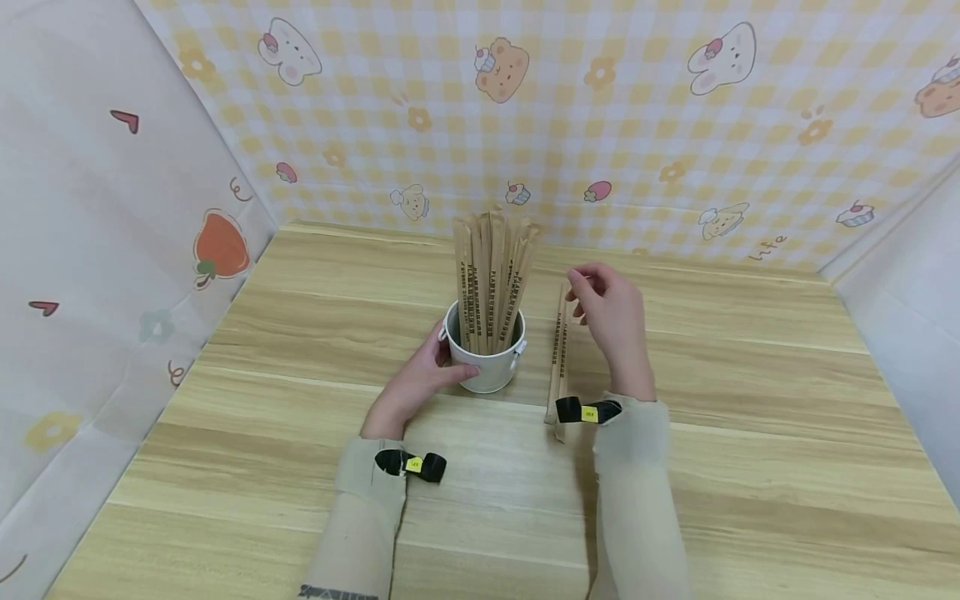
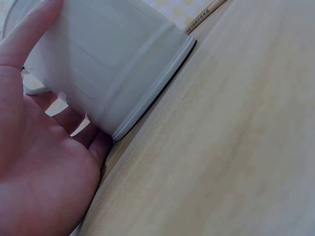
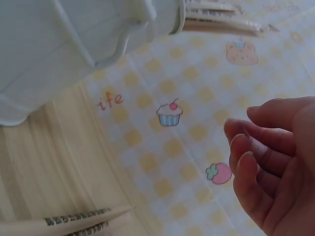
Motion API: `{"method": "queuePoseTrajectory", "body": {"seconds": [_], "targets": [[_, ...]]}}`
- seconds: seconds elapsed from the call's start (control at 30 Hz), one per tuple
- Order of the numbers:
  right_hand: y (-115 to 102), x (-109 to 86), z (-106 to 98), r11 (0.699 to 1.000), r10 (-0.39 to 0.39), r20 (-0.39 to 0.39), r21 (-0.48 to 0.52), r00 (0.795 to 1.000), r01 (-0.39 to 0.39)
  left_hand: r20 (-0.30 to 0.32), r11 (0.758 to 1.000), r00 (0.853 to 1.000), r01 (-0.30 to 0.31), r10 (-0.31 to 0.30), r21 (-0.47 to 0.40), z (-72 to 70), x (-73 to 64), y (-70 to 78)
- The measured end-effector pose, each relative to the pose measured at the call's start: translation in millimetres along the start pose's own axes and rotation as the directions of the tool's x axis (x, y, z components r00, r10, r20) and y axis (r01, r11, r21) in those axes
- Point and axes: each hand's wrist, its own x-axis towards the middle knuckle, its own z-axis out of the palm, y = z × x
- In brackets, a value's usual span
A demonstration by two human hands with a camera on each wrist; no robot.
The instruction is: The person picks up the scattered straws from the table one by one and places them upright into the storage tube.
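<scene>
A small white metal bucket (image 1: pixel 489 372) stands upright on the table, holding a bunch of slim sticks in printed brown paper wrappers (image 1: pixel 487 283). My left hand (image 1: pixel 420 375) grips the bucket from its left side, thumb across the front and fingers round the back, as the left wrist view (image 2: pixel 44 132) also shows. To the bucket's right, two more paper-wrapped sticks (image 1: pixel 557 358) lie side by side on the table. Above their far end hovers my right hand (image 1: pixel 611 312), fingers loosely bent. In the right wrist view its thumb and fingertips stand apart with nothing between them.
The wood-grain table (image 1: pixel 750 467) reaches back to a yellow checked cloth (image 1: pixel 637 142) with cartoon prints. A white printed cloth (image 1: pixel 97 250) hangs along the left side, and another pale panel (image 1: pixel 907 317) bounds the right.
</scene>
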Motion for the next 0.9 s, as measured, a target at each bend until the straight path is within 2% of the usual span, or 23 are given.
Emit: {"method": "queuePoseTrajectory", "body": {"seconds": [0.13, 0.27, 0.43, 0.57, 0.63, 0.77, 0.87, 0.9], "targets": [[12, 3.1, -1, 0.999, 0.034, 0.007, 0.009, 0.999, -0.034, 0.0, 1.0, 1.0, 0.008, -0.008, -0.016, 0.1, 0.1, 1.6], [22, 4.8, -2, 0.994, 0.109, 0.029, -0.009, 0.994, -0.108, 0.005, 0.999, 1.0, 0.014, -0.014, -0.042, 1.3, -2.0, 9.8], [31, 5.3, -2, 0.975, 0.217, 0.108, -0.076, 0.97, -0.21, 0.016, 0.999, 1.0, 0.011, -0.01, -0.045, 3.9, -6.5, 23.0], [37, 6.1, -1, 0.957, 0.274, 0.172, -0.147, 0.946, -0.25, 0.014, 0.999, 1.0, 0.022, -0.022, -0.038, 4.6, -7.3, 25.6], [40, 6.7, 0, 0.948, 0.295, 0.2, -0.18, 0.934, -0.261, 0.011, 0.999, 1.0, 0.029, -0.028, -0.035, 4.4, -7.3, 25.4], [48, 7.3, 4, 0.94, 0.316, 0.236, -0.21, 0.919, -0.269, -0.002, 0.999, 1.0, 0.023, -0.023, -0.023, 1.9, -3.1, 10.9], [54, 7.0, 7, 0.941, 0.311, 0.241, -0.217, 0.919, -0.262, -0.008, 1.0, 1.0, 0.02, -0.02, -0.018, 0.2, -0.2, 1.5], [55, 6.6, 8, 0.941, 0.31, 0.241, -0.22, 0.92, -0.259, -0.007, 1.0, 1.0, 0.023, -0.023, -0.019, 0.2, -0.6, 2.7]]}}
